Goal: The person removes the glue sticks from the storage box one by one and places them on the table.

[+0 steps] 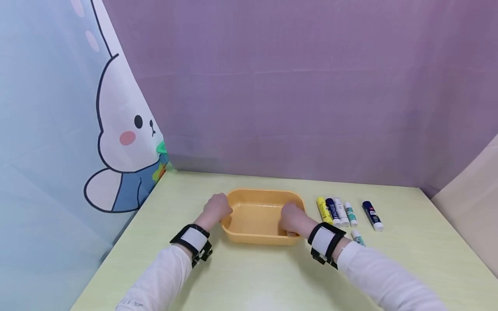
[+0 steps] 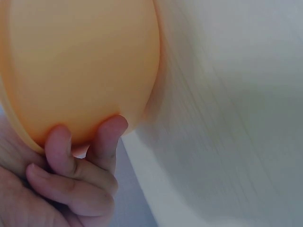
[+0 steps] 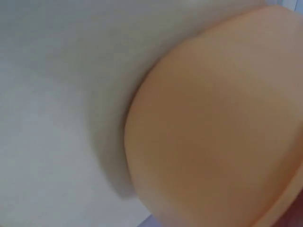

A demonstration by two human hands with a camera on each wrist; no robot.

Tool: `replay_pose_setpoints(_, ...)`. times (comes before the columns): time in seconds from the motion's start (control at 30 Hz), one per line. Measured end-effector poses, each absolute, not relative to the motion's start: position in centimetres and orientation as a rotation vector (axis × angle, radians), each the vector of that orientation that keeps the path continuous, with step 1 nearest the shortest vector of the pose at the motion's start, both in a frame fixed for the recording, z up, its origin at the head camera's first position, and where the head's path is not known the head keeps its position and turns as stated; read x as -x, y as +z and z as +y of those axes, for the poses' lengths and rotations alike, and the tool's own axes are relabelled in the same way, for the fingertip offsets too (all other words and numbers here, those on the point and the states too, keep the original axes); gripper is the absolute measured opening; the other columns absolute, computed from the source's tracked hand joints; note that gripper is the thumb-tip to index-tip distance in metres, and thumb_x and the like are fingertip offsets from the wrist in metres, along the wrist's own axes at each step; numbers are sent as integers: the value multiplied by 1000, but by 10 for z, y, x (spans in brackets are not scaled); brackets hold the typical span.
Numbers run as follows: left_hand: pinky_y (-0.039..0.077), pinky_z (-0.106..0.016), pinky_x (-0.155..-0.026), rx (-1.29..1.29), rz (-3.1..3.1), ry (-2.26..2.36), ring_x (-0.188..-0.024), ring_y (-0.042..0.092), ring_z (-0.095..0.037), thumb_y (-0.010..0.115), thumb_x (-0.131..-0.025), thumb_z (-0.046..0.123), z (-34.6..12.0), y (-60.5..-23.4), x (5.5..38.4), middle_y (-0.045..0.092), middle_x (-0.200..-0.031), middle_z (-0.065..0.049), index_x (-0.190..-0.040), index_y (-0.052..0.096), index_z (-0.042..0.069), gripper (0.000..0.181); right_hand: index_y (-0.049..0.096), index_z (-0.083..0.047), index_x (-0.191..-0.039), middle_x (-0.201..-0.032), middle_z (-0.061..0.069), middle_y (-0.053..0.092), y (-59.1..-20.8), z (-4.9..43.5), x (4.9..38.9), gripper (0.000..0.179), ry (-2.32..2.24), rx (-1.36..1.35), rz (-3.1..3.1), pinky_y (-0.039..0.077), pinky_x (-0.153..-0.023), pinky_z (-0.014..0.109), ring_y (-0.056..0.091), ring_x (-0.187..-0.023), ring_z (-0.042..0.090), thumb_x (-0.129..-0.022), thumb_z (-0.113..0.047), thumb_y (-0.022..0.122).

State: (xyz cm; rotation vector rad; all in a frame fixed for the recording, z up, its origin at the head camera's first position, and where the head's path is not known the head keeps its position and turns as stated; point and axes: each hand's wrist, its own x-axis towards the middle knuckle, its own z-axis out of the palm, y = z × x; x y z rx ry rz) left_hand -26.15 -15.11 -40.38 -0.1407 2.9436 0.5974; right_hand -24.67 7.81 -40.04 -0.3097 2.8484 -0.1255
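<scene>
A shallow orange plastic basin (image 1: 253, 218) sits on the table in the head view. At its left end my left hand (image 1: 218, 207) grips the rim; the left wrist view shows its curled fingers (image 2: 78, 175) against the basin's outer wall (image 2: 85, 71). My right hand (image 1: 292, 218) reaches over the front right part of the basin, its fingers down inside. From the right wrist, the outer wall (image 3: 208, 123) fills much of the picture and hides most of that hand, so I cannot tell what its fingers hold.
To the right of the basin lie several glue sticks: a yellow one (image 1: 324, 210), navy one (image 1: 332, 211), white one (image 1: 341, 211) and small teal one (image 1: 351, 214). Another navy stick (image 1: 372, 215) lies farther right. A teal stick (image 1: 357, 237) is near the right wrist strap (image 1: 326, 242).
</scene>
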Motion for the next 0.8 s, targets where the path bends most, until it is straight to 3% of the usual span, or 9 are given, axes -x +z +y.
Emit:
replay_pose_setpoints(0.07, 45, -24, -42, 143, 2940, 604, -51, 57, -16, 59, -83, 10, -151, -404, 262, 58, -68, -8, -88, 59, -2, 13, 48, 11, -96, -75, 13, 50, -403, 77, 246, 26, -148, 316, 2851, 39, -50, 24, 47, -49, 17, -78, -6, 58)
replay_pose_setpoints(0.2, 45, -23, -41, 149, 2936, 607, -50, 57, -16, 59, -83, 9, -151, -405, 263, 59, -68, -8, -87, 59, -1, 11, 51, 14, -101, -84, 16, 48, -410, 77, 248, 29, -146, 365, 2888, 42, -64, 29, 48, -59, 21, -80, -5, 55)
replay_pose_setpoints(0.33, 45, -24, -41, 145, 2941, 598, -50, 57, -16, 58, -83, 9, -151, -405, 264, 59, -68, -8, -87, 59, -1, 11, 50, 15, -107, -87, 17, 49, -415, 77, 250, 32, -202, 336, 2884, 41, -57, 28, 51, -59, 21, -83, -5, 53)
replay_pose_setpoints(0.63, 45, -25, -42, 145, 2947, 590, -51, 57, -16, 59, -83, 10, -151, -404, 262, 59, -68, -8, -85, 58, 0, 10, 53, 8, -94, -83, 15, 49, -417, 78, 250, 18, -263, 327, 2880, 35, -54, 26, 49, -61, 22, -82, -5, 55)
replay_pose_setpoints(0.8, 46, -25, -43, 143, 2948, 595, -52, 57, -16, 59, -83, 10, -151, -404, 261, 59, -68, -8, -86, 59, 0, 11, 51, 5, -91, -77, 13, 49, -416, 78, 249, 17, -323, 301, 2859, 34, -45, 23, 48, -50, 18, -79, -5, 58)
